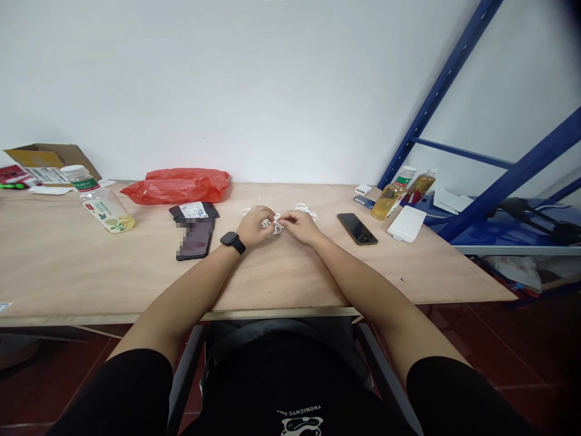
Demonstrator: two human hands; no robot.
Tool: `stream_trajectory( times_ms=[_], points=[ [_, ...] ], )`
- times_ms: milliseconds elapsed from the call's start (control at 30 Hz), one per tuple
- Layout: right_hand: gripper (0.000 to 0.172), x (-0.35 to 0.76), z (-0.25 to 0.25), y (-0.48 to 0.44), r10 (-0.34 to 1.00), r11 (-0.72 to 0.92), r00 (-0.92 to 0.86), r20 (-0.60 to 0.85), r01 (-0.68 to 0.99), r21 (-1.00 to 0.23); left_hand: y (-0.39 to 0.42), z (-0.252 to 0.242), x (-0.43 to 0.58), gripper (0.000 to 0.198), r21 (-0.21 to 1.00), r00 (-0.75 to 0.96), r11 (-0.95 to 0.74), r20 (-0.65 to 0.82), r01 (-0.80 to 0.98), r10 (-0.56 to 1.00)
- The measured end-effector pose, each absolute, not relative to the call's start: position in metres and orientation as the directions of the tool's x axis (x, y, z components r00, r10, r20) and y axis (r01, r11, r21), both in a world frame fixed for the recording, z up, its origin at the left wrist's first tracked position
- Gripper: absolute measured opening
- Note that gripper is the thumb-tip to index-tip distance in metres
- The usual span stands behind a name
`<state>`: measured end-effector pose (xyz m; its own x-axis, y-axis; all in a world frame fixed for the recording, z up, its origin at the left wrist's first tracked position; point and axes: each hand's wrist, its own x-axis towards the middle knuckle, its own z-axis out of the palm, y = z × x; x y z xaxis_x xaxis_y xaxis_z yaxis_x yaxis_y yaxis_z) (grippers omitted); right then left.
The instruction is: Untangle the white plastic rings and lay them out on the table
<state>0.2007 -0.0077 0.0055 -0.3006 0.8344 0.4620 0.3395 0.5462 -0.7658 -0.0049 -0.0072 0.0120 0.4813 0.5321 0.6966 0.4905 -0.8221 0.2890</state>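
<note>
A tangled white cord (278, 228) lies bunched between my two hands on the wooden table. My left hand (255, 225), with a black watch at its wrist, is closed on the bunch from the left. From the right, my right hand (299, 225) pinches the cord between thumb and fingertips. Loose coils of the cord (307, 211) rest on the table just behind my right hand, and a loop shows behind my left. How the strands cross inside the bunch is too small to make out.
Left of my hands are a red plastic bag (177, 186), a dark package (195, 211) and a tilted bottle (102, 203). To the right lie a black phone (357, 229), a white power bank (407, 224) and a bottle of yellow drink (391, 197). A blue metal rack (454, 66) stands beyond.
</note>
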Motion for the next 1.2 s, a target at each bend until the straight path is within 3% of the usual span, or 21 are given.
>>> stream_trajectory(
  times_ms=[100,267,367,533,700,767,1000,1200],
  points=[
    [0.016,0.205,0.004,-0.004,0.858,0.513,-0.214,0.467,0.395,-0.762,-0.010,0.016,-0.009,0.007,0.336,0.464,-0.801,0.677,0.496,0.571],
    [0.016,0.211,0.000,0.001,0.855,0.497,-0.176,0.487,0.544,-0.676,-0.017,0.020,-0.010,0.008,0.416,0.592,-0.745,0.451,0.522,0.667],
    [0.017,0.212,0.002,0.000,0.834,0.528,-0.245,0.494,0.612,-0.589,-0.023,0.022,-0.004,0.007,0.399,0.703,-0.769,0.332,0.500,0.629],
    [0.019,0.219,0.011,0.001,0.837,0.496,-0.275,0.473,0.747,-0.443,-0.031,0.024,0.007,0.008,0.385,0.810,-0.823,0.250,0.419,0.530],
    [0.023,0.244,0.018,0.009,0.894,0.341,-0.145,0.424,0.834,-0.434,-0.034,0.023,0.011,0.007,0.422,0.825,-0.796,0.168,0.435,0.540],
    [0.021,0.255,0.018,0.013,0.914,0.331,-0.171,0.368,0.839,-0.432,-0.035,0.023,0.011,0.007,0.456,0.824,-0.776,0.143,0.436,0.548],
    [0.015,0.272,0.011,0.020,0.919,0.394,-0.351,0.179,0.793,-0.464,-0.037,0.022,0.012,0.011,0.486,0.799,-0.741,0.132,0.463,0.586],
    [0.019,0.273,0.009,0.020,0.924,0.376,-0.360,0.127,0.800,-0.467,-0.027,0.016,0.009,0.023,0.318,0.715,-0.785,0.328,0.532,0.618]
  ],
)
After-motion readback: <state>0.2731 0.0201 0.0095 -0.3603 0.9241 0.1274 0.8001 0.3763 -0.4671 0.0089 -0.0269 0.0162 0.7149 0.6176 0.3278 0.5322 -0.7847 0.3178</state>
